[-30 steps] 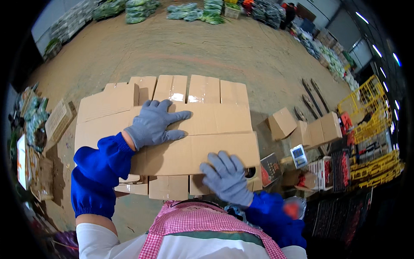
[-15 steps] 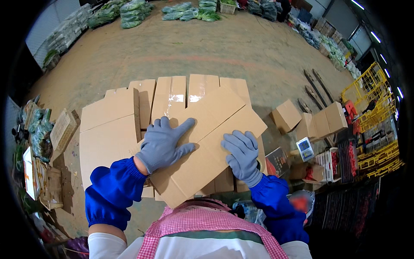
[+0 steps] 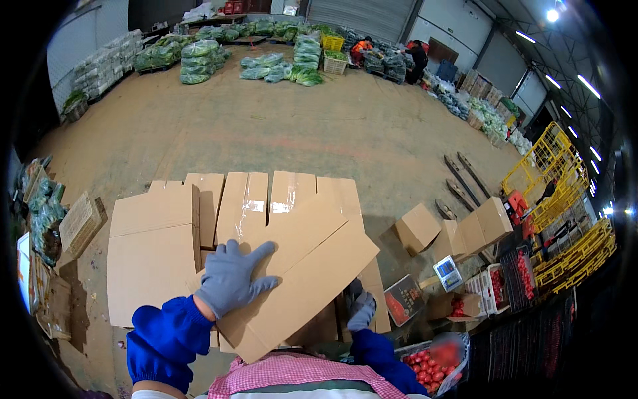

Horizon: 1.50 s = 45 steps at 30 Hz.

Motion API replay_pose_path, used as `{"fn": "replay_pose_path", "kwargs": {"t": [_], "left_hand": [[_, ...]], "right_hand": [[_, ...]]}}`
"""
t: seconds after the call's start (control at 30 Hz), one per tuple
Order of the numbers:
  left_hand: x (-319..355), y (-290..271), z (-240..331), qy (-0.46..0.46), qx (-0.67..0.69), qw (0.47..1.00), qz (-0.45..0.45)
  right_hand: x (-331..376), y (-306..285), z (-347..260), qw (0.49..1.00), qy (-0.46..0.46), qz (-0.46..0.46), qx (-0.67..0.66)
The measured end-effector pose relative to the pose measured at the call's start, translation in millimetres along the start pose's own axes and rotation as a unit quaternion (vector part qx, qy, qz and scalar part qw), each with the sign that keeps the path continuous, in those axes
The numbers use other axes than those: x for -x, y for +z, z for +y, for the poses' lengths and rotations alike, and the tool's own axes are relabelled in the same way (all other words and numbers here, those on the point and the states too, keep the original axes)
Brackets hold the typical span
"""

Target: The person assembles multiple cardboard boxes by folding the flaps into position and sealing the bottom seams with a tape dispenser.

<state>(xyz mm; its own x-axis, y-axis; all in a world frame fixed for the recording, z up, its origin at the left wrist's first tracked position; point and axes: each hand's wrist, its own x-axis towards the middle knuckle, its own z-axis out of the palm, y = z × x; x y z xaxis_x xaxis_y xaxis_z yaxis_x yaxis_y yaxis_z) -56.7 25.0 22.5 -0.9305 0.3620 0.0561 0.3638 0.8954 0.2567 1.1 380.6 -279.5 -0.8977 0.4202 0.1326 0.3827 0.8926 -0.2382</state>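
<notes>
As the right hand (image 3: 361,309) slips past its edge, the cardboard sheet (image 3: 306,286) lies under the left hand (image 3: 232,279) alone; splayed, gripping nothing. The right's hold is hidden; cannot tell.

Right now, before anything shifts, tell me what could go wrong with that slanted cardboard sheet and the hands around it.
The sheet lies askew over other cardboard, with the left hand spread on top; it could slide or swing if that pressure eases.

The right hand is close to the sheet's right edge, its fingers partly in shadow, so they might catch there.

The right sleeve appears near the red produce; a bump is possible, though depth is unclear.
</notes>
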Motion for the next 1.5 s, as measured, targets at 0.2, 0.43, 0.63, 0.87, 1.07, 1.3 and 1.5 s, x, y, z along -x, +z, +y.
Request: {"fn": "replay_pose_path", "kwargs": {"t": [0.2,0.43,0.63,0.87,1.07,1.3,1.5], "left_hand": [[28.9,-8.8,3.6,-0.049,-0.036,0.998,0.023],[25.0,-1.2,-13.5,-0.059,-0.038,0.996,0.047],[15.3,-6.2,-24.4,0.005,-0.006,1.000,-0.003],[9.1,-16.3,-40.4,0.041,0.019,0.997,-0.062],[7.5,-5.5,-44.8,0.038,0.038,0.998,-0.018],[9.8,4.4,-56.6,0.003,0.054,0.998,0.008],[-9.4,16.1,-97.4,0.006,0.405,0.906,0.122]], "right_hand": [[22.9,-2.2,-33.1,0.995,0.063,-0.054,-0.059],[21.8,17.4,-8.4,0.993,0.022,-0.103,0.050],[-33.6,-31.5,42.9,0.980,-0.032,-0.016,-0.194],[-42.8,-285.7,-139.6,0.742,-0.088,0.051,-0.662],[-18.8,-263.9,-203.6,0.672,-0.096,-0.130,-0.723],[-7.3,-261.2,-268.2,0.855,-0.290,-0.033,-0.429],[-15.0,-250.3,-244.4,0.764,-0.157,-0.207,-0.591]]}}
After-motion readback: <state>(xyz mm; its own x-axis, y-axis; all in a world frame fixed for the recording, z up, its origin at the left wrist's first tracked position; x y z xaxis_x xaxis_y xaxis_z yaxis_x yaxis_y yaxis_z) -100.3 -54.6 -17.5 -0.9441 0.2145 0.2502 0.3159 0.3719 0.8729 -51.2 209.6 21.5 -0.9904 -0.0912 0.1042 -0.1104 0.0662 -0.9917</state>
